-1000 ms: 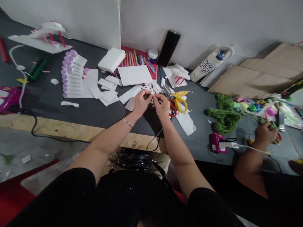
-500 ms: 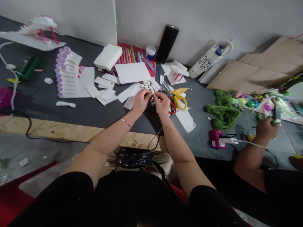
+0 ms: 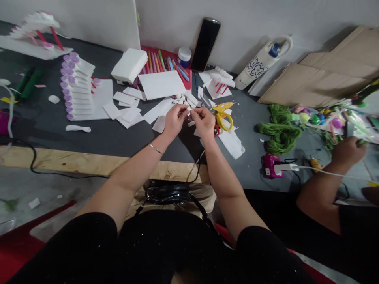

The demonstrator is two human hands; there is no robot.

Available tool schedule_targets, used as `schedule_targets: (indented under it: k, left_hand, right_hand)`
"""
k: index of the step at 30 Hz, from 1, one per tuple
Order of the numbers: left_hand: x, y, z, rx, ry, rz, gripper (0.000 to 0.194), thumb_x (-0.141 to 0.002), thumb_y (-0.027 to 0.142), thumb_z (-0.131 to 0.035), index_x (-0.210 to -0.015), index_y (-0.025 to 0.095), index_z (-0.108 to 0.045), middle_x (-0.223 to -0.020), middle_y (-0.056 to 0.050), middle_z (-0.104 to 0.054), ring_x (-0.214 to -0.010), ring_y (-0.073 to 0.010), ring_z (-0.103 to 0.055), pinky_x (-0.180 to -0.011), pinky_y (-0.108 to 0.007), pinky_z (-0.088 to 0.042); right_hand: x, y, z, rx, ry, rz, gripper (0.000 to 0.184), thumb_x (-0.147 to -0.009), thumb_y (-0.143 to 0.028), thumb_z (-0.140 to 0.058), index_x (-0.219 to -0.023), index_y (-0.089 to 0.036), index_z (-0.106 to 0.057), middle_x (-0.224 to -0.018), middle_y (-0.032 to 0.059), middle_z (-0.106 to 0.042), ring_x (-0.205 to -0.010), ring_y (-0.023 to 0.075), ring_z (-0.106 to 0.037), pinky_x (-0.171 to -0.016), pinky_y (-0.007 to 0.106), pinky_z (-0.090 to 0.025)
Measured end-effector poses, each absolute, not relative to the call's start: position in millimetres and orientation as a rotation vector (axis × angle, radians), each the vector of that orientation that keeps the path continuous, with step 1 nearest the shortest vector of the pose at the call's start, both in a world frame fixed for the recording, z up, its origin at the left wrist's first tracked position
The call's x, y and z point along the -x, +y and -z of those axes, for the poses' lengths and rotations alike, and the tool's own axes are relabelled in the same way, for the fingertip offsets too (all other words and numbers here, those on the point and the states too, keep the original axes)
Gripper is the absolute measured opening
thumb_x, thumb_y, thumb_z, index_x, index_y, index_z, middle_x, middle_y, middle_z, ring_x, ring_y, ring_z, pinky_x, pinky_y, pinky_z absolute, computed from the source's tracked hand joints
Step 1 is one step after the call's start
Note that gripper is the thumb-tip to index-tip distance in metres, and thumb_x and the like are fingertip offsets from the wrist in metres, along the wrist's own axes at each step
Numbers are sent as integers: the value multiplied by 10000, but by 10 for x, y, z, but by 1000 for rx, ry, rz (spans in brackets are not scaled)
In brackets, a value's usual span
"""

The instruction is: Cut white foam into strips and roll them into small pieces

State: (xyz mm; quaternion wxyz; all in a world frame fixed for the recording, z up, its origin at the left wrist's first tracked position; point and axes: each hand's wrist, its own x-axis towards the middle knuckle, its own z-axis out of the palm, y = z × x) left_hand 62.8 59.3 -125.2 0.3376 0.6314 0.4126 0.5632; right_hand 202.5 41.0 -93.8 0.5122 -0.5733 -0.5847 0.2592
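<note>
Between my fingertips is a small white piece, too small to name more exactly. My left hand pinches it from the left, and my right hand closes on it from the right. Just beyond my fingers lies a pile of small white pieces. Yellow-handled scissors rest beside my right hand, with a red handle partly hidden by that hand. Flat white pieces are scattered to the left, and a larger white sheet lies behind.
A white stepped model with purple ends stands left; a smaller one sits at the back. Behind are markers, a jar, a phone and a bottle. Right are green yarn and a co-worker's hand.
The view has shifted slightly. My hands still pinch the white piece together, with the right fingers a little differently placed. The co-worker's hand has moved.
</note>
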Motion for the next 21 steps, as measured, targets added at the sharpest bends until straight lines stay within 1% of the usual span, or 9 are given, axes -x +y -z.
schedule_targets:
  k: [2,5,8,12,16,18,21]
  left_hand:
    - [-621,600,1258,-1644,1095,-1461,244,-1043,428,-602,-1082,199,-675,-1040,-61,-758,-741,-129,-728,-658,-246,-621]
    - [-614,615,1272,-1697,1120,-1505,244,-1040,430,-602,-1069,199,-675,-1035,-73,-764,-844,-160,-748,-740,-276,-631]
    - [-623,628,1293,-1723,1120,-1530,247,-1039,436,-599,-1072,202,-674,-1042,-79,-768,-937,-177,-750,-823,-298,-626]
    - [-633,634,1311,-1727,1141,-1534,303,-1030,500,-606,-1072,207,-671,-1032,-76,-768,-940,-175,-738,-834,-298,-608]
    - [-611,615,1284,-1743,1221,-1554,337,-1027,551,-600,-1048,221,-664,-1015,-61,-758,-916,-166,-724,-820,-295,-596]
    - [-598,597,1259,-1759,1234,-1588,343,-1032,559,-589,-1031,224,-664,-1003,-59,-751,-902,-165,-715,-814,-297,-594]
    - [-593,564,1226,-1795,1249,-1609,360,-1041,563,-566,-1011,222,-677,-983,-60,-744,-879,-164,-707,-802,-298,-592]
  right_hand:
    - [-2009,389,898,1389,-1421,-636,147,-872,-361,-712,-847,-216,-723,-775,-11,-774,-704,133,-682,-676,261,-530]
    - [-1986,359,856,1380,-1444,-625,106,-876,-316,-689,-861,-217,-724,-773,-20,-774,-682,120,-674,-665,246,-523]
    - [-1977,348,845,1378,-1447,-583,106,-881,-307,-682,-845,-211,-709,-762,-17,-767,-681,122,-675,-666,247,-517]
    - [-1962,346,860,1398,-1443,-567,137,-904,-333,-670,-857,-208,-700,-775,-12,-765,-686,125,-664,-678,252,-510]
    - [-1920,322,879,1387,-1459,-605,222,-943,-408,-643,-940,-203,-727,-847,6,-783,-709,127,-658,-672,254,-507]
    - [-1900,309,887,1365,-1456,-632,253,-945,-433,-640,-985,-207,-748,-895,18,-799,-753,136,-678,-680,256,-522]
    - [-1889,300,904,1349,-1428,-647,261,-934,-442,-652,-992,-216,-770,-925,29,-814,-797,154,-708,-721,278,-558]
